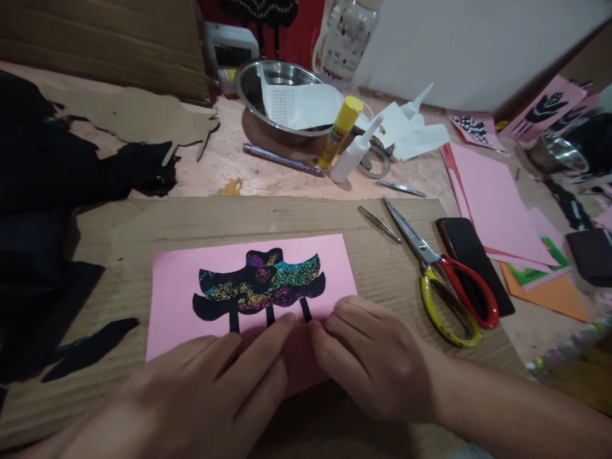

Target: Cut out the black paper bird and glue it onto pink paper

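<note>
A pink card (172,287) lies on the brown cardboard sheet (124,229). On it is a black paper shape (261,280) with glittery multicoloured patches and three narrow black strips (234,320) below it. My left hand (215,389) rests over the card's lower left part, fingers apart, its index fingertip near the middle strip. At the lower right edge my right hand (373,357) has its fingers curled together against the card, thumb and index by the right strip; whatever lies between them is hidden. Both hands cover much of the lower edge.
Scissors (425,255), tweezers (379,224) and a black phone-like object (471,261) lie to the right. Behind stand a glue stick (340,132), a white bottle (351,159) and a metal bowl (246,95). Pink sheets (502,204) lie right, black scraps (93,344) left.
</note>
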{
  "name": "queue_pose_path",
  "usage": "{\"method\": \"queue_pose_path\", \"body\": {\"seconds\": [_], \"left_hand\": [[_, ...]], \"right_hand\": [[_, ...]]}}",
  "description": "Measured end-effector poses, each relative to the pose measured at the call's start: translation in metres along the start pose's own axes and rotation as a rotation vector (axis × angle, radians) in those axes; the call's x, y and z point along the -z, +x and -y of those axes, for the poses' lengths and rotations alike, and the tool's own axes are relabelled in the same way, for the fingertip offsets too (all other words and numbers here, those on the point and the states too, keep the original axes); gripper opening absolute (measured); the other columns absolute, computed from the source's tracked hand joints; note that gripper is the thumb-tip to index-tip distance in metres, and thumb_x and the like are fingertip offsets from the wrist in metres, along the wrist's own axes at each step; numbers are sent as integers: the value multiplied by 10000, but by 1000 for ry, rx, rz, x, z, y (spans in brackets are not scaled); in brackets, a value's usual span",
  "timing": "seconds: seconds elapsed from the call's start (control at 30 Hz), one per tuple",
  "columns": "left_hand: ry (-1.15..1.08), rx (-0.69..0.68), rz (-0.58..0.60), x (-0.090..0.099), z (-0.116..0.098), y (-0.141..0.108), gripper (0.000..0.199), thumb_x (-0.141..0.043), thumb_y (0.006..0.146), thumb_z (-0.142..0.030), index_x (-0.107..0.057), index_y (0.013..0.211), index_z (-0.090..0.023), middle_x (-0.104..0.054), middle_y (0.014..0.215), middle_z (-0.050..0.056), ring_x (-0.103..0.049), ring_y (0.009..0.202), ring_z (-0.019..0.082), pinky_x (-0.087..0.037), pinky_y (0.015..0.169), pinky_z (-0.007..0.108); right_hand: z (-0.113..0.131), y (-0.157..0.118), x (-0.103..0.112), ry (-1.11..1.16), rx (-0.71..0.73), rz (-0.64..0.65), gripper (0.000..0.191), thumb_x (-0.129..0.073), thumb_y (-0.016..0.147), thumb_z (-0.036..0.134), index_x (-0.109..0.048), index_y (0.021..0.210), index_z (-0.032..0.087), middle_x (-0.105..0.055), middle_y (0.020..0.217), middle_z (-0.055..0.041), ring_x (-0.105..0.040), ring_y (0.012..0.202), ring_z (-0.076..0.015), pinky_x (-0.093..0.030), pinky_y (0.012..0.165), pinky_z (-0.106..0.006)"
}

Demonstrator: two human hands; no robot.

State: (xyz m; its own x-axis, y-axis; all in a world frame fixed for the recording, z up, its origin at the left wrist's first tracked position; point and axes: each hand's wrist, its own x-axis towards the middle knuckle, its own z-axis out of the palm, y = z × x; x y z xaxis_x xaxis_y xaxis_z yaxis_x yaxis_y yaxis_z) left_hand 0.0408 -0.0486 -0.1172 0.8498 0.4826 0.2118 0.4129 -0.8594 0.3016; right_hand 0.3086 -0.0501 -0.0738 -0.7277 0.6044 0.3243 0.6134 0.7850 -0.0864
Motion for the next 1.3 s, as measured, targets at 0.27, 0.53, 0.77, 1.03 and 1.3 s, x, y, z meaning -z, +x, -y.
{"method": "queue_pose_path", "body": {"seconds": [0.27,0.53,0.77,1.03,1.3], "left_hand": [[49,-57,-35,4,2,24,636,-294,992,-46,-326,1614,-173,-660,1482,59,-719,1158,226,-552,891,364],[44,-41,-37,8,3,31,690,-279,1001,-39,-175,1675,-144,-720,1392,62,-726,1143,206,-537,916,321],[34,-40,30,4,4,23,739,-314,1001,-63,-83,1695,-168,-588,1554,81,-697,1224,236,-559,929,378],[30,-69,-29,2,5,20,699,-289,1014,-51,-129,1685,-162,-559,1578,74,-705,1208,244,-593,883,400],[48,-94,7,-1,5,16,680,-357,989,-66,-267,1656,-162,-499,1625,86,-701,1227,272,-617,883,418]], "right_hand": [[2,0,-1,-4,-25,10,280,-447,1017,67,-686,883,126,-623,669,-49,-509,604,-205,-435,608,-357],[3,2,-3,-7,-54,-25,336,-412,1029,59,-688,852,127,-630,647,-52,-505,592,-208,-436,595,-364],[2,2,-3,-20,-50,-26,344,-400,1032,64,-708,888,118,-634,649,-52,-510,599,-206,-439,592,-359],[1,-1,-2,1,5,-36,300,-425,1008,56,-711,924,83,-666,670,-74,-535,590,-212,-458,601,-368],[1,1,-2,-17,22,-59,321,-413,1010,56,-715,906,92,-665,644,-68,-528,564,-206,-456,566,-359]]}}
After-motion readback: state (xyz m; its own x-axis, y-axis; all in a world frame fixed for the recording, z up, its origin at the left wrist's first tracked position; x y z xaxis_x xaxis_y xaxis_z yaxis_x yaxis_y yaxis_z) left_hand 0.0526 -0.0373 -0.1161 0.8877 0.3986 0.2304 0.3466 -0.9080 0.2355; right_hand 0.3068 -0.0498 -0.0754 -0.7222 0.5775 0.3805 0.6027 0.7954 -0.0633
